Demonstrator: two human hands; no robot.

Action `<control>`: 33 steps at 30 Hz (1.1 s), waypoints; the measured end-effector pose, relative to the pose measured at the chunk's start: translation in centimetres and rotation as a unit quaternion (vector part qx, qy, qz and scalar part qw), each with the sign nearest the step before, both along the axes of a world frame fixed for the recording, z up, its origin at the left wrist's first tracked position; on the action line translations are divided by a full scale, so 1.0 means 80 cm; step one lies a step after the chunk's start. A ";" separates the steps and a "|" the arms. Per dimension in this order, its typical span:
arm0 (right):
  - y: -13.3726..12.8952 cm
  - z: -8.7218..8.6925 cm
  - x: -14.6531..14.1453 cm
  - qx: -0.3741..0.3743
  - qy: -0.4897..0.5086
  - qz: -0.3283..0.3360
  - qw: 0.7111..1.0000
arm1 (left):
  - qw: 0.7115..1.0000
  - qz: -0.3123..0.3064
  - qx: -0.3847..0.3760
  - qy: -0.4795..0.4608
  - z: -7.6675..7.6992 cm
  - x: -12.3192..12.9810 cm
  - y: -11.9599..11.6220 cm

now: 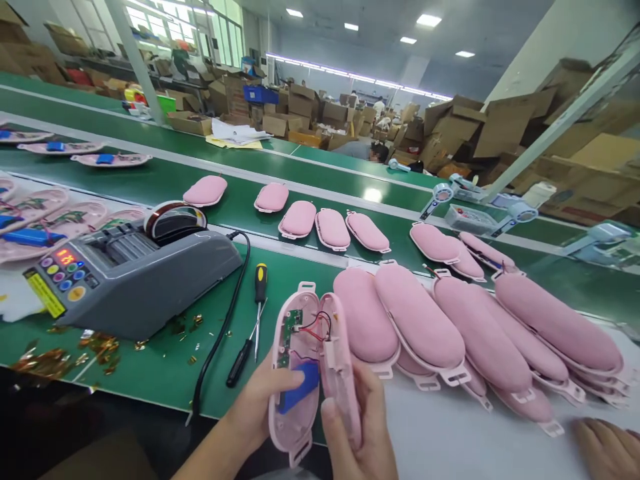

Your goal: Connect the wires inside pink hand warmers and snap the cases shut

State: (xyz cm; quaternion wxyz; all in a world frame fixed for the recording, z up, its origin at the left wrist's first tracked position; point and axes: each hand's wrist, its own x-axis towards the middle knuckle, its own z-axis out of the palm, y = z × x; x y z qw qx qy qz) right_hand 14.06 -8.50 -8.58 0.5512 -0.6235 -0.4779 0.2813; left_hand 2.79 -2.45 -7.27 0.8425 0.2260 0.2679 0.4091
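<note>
The left hand holds the lower half of an open pink casing near the front edge of the green worktop, with its thumb pressed on the blue battery inside. The right hand pinches the upper half, the lid, between thumb and fingers and keeps it tilted up beside the lower half, so the two halves stand like an open book. Thin red and black wires run from the small green circuit board across to the lid. In my judgement the main risk is with these wires: if the lid is folded down while they lie over the rim, they can be caught between the two shells, or pulled off the board. The battery can also slip out of its seat if the thumb lifts, since I cannot tell whether anything fixes it. Just to the right, a row of closed pink casings lies crowded along the right part of the worktop, touching each other; an elbow move could push them. A screwdriver lies to the left of the open casing, beside the black cable of the grey tape dispenser, and it could roll. Another person's hand rests at the front right corner, near the row.
</note>
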 end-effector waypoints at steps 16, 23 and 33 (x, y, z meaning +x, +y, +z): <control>-0.007 0.005 0.009 -0.001 0.105 0.051 0.993 | 0.738 0.172 0.191 0.624 0.024 0.000 0.014; -0.011 0.006 0.003 0.047 0.025 0.059 0.997 | 0.673 0.153 0.195 0.697 0.033 0.008 0.010; -0.007 -0.006 0.026 0.088 -0.155 0.071 0.982 | 0.692 0.158 0.199 0.676 0.030 0.007 0.009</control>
